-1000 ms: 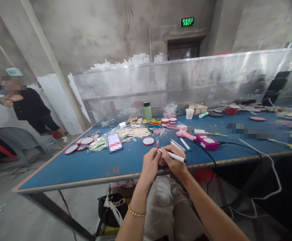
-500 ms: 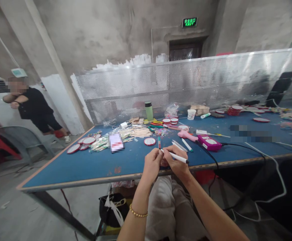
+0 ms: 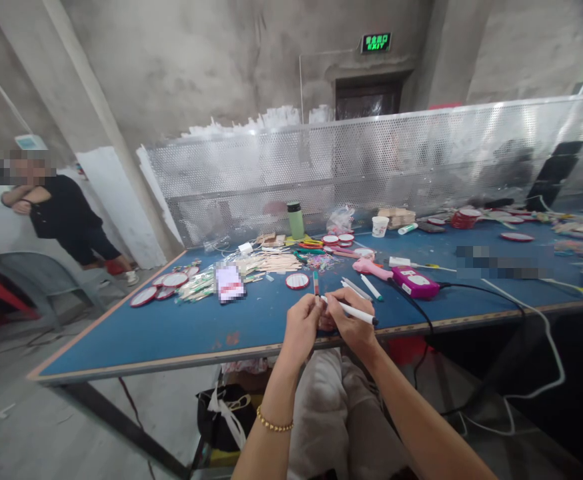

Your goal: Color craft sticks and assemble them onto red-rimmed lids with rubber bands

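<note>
My left hand, with a beaded bracelet on its wrist, pinches a narrow stick that shows green above and reddish brown below. A white marker pen with a black rear end is gripped in my right hand. The pen's tip meets the stick near my left fingertips, where my fingers hide the contact. Both hands are together over the table's front edge. Beyond them lie several more white marker pens, one a green-tipped marker. A round red-rimmed disc is just past the stick.
On the blue table are a phone, loose wooden sticks, a green bottle, a paper cup, a pink glue gun and a purple box with cables. A person stands at the left.
The whole view has shifted slightly, so things appear a little further left. Both hands keep nearly the same pose, with pen and stick still held together.
</note>
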The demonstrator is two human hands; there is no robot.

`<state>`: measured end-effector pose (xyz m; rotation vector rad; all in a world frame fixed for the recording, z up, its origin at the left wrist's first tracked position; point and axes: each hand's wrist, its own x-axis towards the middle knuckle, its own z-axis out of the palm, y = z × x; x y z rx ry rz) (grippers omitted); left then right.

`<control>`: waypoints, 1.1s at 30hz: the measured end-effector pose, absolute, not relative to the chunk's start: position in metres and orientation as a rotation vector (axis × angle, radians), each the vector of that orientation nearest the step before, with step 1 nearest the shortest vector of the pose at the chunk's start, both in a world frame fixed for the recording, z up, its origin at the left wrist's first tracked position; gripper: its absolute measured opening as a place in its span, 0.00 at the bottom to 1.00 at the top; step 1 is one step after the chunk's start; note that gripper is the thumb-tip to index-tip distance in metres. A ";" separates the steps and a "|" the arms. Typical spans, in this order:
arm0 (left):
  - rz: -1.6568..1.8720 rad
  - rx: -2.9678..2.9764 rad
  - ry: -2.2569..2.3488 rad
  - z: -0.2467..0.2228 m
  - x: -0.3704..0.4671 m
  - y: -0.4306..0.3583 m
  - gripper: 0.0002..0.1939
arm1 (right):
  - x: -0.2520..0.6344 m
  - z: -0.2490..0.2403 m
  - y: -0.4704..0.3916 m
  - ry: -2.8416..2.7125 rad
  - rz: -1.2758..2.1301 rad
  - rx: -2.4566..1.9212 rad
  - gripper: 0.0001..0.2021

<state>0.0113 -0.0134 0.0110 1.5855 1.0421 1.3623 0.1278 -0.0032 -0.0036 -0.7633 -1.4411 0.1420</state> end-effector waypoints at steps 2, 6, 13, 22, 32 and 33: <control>1.358 1.578 1.038 0.011 0.011 -0.013 0.17 | 0.127 -0.004 -0.003 -1.436 0.149 -0.760 0.09; 1.357 1.602 1.059 0.012 0.012 -0.014 0.17 | 0.127 -0.004 -0.003 -1.443 0.161 -0.788 0.09; 1.364 1.607 1.063 0.010 0.012 -0.012 0.16 | 0.127 -0.003 -0.003 -1.460 0.139 -0.800 0.09; 1.374 1.580 1.045 0.011 0.012 -0.014 0.16 | 0.127 -0.003 -0.003 -1.446 0.111 -0.786 0.10; 1.377 1.596 1.056 0.009 0.011 -0.011 0.16 | 0.126 -0.004 -0.002 -1.451 0.150 -0.793 0.09; 1.377 1.589 1.054 0.008 0.011 -0.011 0.16 | 0.126 -0.005 -0.002 -1.456 0.142 -0.792 0.09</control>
